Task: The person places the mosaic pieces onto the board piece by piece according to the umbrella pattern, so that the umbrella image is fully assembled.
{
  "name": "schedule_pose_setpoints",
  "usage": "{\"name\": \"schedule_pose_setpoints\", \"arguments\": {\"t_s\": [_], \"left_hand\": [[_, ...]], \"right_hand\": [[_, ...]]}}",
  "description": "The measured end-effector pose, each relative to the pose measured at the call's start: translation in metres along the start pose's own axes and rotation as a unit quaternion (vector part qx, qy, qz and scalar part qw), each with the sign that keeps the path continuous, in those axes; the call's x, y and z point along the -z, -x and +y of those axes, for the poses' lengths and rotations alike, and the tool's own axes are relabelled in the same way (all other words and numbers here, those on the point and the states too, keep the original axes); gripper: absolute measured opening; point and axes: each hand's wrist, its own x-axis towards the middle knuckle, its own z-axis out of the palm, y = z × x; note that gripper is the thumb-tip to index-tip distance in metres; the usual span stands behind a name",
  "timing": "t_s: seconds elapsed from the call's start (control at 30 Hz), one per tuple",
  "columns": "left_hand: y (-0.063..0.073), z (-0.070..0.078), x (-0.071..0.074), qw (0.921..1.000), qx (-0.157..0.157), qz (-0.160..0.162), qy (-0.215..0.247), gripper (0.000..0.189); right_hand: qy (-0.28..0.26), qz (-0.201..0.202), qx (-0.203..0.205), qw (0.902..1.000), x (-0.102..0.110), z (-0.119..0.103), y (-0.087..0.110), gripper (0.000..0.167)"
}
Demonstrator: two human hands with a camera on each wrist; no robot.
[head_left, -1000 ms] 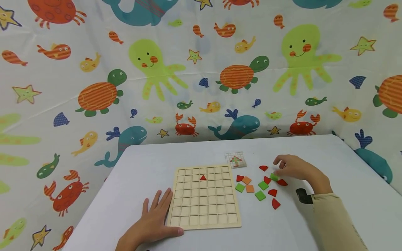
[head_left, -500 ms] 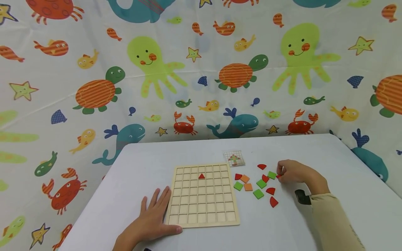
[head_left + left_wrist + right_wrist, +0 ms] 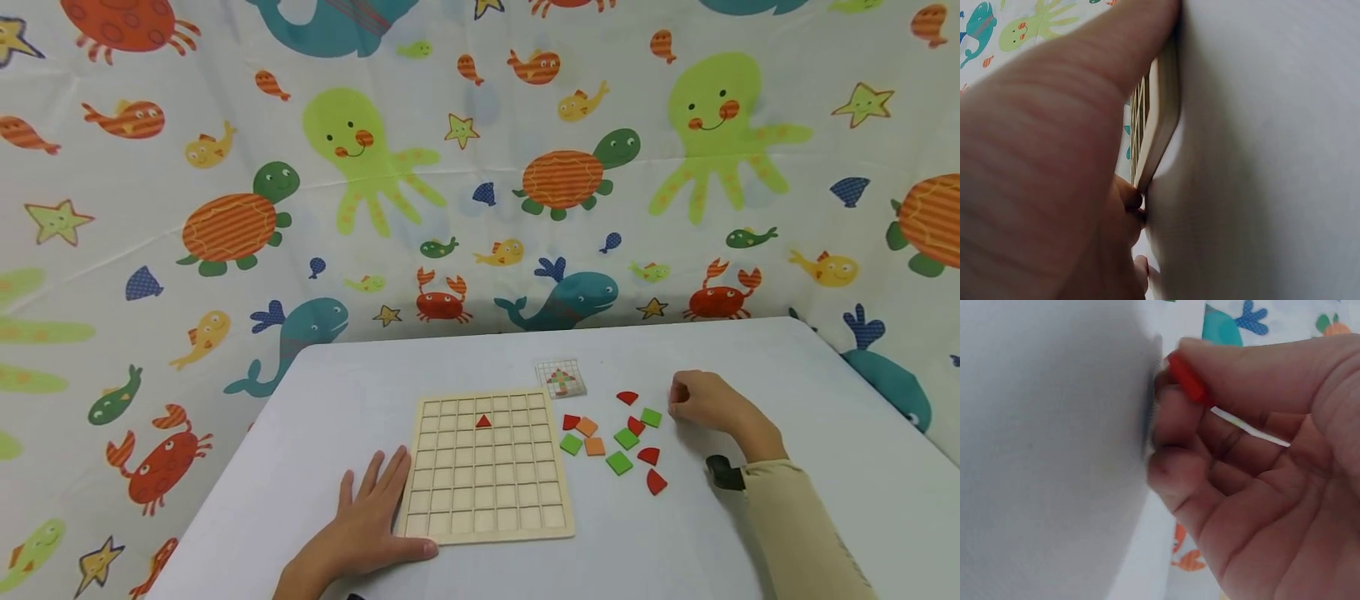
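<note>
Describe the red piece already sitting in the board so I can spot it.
On the white table lies a wooden grid board. In its second row from the far edge, near the middle, sits a red triangle, the only piece on the board; all others lie loose to the right.

Two bare hands in shot; the right hand (image 3: 705, 402) comes out of a long beige sleeve (image 3: 798, 525), loose and soft-looking, cuff ending right at the wrist; a small black device (image 3: 724, 472) sits strapped beside that cuff; the left hand (image 3: 367, 525) shows no sleeve, no rings, nothing worn.
</note>
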Motion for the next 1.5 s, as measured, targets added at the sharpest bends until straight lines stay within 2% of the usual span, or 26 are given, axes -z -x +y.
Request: {"name": "schedule_pose_setpoints", "arguments": {"t_s": [0.1, 0.2, 0.33, 0.43, 0.73, 1.07, 1.33, 1.5], "left_hand": [[0.002, 0.001, 0.0, 1.0, -0.001, -0.002, 0.0, 0.138], [0.003, 0.001, 0.0, 1.0, -0.004, 0.0, -0.004, 0.137], [0.003, 0.0, 0.001, 0.9999, -0.007, 0.004, -0.008, 0.137], [0.004, -0.001, -0.001, 1.0, -0.004, 0.003, -0.007, 0.138], [0.007, 0.002, -0.006, 1.0, -0.002, -0.002, 0.002, 0.136], [0.007, -0.001, -0.004, 1.0, 0.0, 0.0, 0.001, 0.136], [0.005, 0.002, 0.0, 1.0, -0.005, 0.007, 0.004, 0.136], [0.005, 0.001, 0.0, 0.9999, -0.006, 0.005, 0.008, 0.136]], "right_hand": [[-0.036, 0.016, 0.002, 0.9992, 0.001, 0.006, 0.001, 0.008], [-0.098, 0.028, -0.003, 0.9948, 0.002, 0.007, 0.002, 0.02], [-0.194, 0.037, 0.001, 0.9803, 0.001, 0.002, 0.002, 0.034], [-0.236, 0.036, 0.018, 0.971, -0.001, -0.007, 0.001, 0.036], [-0.219, 0.034, 0.057, 0.9735, -0.023, -0.053, -0.017, 0.027], [-0.273, -0.034, 0.131, 0.9525, -0.042, -0.12, -0.044, 0.01], [-0.259, -0.079, 0.189, 0.9439, -0.067, -0.168, -0.059, 0.005], [-0.221, -0.097, 0.224, 0.9442, -0.085, -0.19, -0.065, 0.006]]}}
